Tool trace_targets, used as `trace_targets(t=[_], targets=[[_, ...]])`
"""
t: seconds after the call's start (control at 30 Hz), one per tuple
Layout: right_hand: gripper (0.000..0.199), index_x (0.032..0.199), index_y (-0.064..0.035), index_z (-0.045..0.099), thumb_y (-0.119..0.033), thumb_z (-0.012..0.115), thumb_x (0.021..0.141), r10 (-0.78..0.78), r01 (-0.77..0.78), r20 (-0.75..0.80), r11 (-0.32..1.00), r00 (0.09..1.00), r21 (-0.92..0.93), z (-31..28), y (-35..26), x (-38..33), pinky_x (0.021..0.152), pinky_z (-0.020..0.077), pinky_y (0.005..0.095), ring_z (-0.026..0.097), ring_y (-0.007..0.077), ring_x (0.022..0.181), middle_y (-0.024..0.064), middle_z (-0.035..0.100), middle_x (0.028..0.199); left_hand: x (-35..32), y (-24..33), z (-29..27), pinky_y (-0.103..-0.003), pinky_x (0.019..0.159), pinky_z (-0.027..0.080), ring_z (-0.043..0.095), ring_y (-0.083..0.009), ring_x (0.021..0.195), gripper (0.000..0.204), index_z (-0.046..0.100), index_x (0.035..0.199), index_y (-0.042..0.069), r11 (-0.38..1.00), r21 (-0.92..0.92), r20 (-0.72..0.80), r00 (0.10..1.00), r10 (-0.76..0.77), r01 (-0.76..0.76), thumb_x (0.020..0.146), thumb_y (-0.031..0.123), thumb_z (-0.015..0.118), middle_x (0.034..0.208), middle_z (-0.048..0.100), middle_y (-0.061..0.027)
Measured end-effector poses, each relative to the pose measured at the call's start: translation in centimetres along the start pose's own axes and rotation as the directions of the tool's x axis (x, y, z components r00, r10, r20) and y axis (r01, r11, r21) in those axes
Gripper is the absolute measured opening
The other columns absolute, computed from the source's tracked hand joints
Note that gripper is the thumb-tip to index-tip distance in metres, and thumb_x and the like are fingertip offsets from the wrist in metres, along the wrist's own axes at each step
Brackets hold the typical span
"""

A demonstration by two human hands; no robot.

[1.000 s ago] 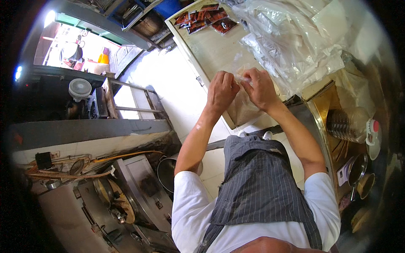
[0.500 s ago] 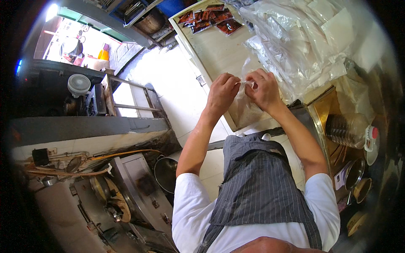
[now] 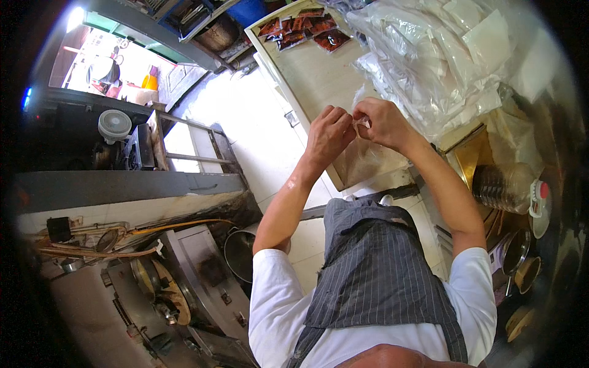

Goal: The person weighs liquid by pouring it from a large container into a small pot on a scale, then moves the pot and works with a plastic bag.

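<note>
My left hand [image 3: 331,135] and my right hand [image 3: 383,124] are close together over the near part of a pale tray-like table [image 3: 307,80]. Both pinch the gathered top of a thin clear plastic bag [image 3: 363,161], whose body hangs below my fingers. The fingertips nearly meet, and the exact grip between them is partly hidden. Past my right hand lies a big heap of clear plastic bags [image 3: 429,67]. Several small dark red sachets [image 3: 332,39] lie at the table's far left corner.
On the right stands a large plastic jug [image 3: 503,189] with a red cap, above some pans [image 3: 515,253]. To the left are a grey ledge [image 3: 123,189], a metal pot [image 3: 239,253] and a stove area [image 3: 161,291]. A raised rim [image 3: 279,73] edges the table.
My hands have shifted slightly, the right one turning with its wrist a little farther right. The bag's upper end, which stuck up between my hands, now shows less.
</note>
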State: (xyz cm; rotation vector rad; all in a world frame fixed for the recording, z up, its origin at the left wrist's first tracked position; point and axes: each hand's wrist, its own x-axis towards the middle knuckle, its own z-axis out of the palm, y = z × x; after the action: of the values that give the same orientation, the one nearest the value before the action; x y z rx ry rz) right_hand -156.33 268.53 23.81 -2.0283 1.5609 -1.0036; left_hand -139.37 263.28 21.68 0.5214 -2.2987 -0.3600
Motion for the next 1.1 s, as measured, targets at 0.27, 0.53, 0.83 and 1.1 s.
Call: trace_targets(t=[0.27, 0.53, 0.83, 1.1], targets=[[0.014, 0.074, -0.0035, 0.054, -0.012, 0.063, 0.067, -0.041, 0.054, 0.096, 0.99, 0.995, -0.129, -0.9, -1.4, 0.9, 0.059, 0.0461, 0.0366, 0.058, 0.0291, 0.067, 0.0113, 0.058, 0.071, -0.7, -0.1, 0.6, -0.038, 0.059, 0.046, 0.054, -0.0281, 0.067, 0.014, 0.051, 0.074, 0.004, 0.983, -0.025, -0.208, 0.961, -0.18, 0.179, 0.066, -0.003, 0.061, 0.074, 0.054, -0.0102], [0.012, 0.074, -0.0038, 0.055, -0.01, 0.061, 0.066, 0.004, 0.002, -0.052, 0.993, 0.999, 0.114, -0.3, -2.1, 1.5, 0.059, 0.046, 0.0342, 0.057, 0.0264, 0.063, 0.0113, 0.057, 0.069, -0.5, 0.2, -0.7, -0.024, 0.055, 0.041, 0.049, -0.0082, 0.062, 0.007, 0.053, 0.081, 0.002, 0.374, -0.736, 0.087, 0.627, -0.775, 0.564, 0.078, -0.003, 0.05, 0.069, 0.053, -0.0017], [0.009, 0.08, -0.0012, 0.051, -0.006, 0.058, 0.075, 0.162, -0.057, -0.308, 0.944, 0.938, 0.324, -0.6, -0.1, -0.5, 0.066, 0.0444, 0.0264, 0.051, 0.0141, 0.068, 0.0043, 0.052, 0.071, 1.0, 0.6, -2.5, -0.024, 0.064, 0.041, 0.05, -0.011, 0.072, 0.009, 0.049, 0.079, 0.005, 0.329, -0.808, 0.354, 0.849, -0.393, 0.489, 0.082, -0.004, 0.047, 0.084, 0.047, -0.0012], [0.014, 0.084, -0.0014, 0.049, -0.013, 0.056, 0.084, 0.169, -0.061, -0.45, 0.968, 0.877, 0.244, -2.0, -3.7, -1.0, 0.065, 0.0454, 0.0297, 0.054, 0.0161, 0.071, 0.0072, 0.053, 0.072, 3.0, 2.3, -3.3, -0.026, 0.067, 0.038, 0.045, -0.011, 0.073, 0.011, 0.045, 0.086, 0.008, 0.164, -0.917, 0.323, 0.919, -0.228, 0.363, 0.095, 0.015, 0.049, 0.084, 0.045, -0.0014]])
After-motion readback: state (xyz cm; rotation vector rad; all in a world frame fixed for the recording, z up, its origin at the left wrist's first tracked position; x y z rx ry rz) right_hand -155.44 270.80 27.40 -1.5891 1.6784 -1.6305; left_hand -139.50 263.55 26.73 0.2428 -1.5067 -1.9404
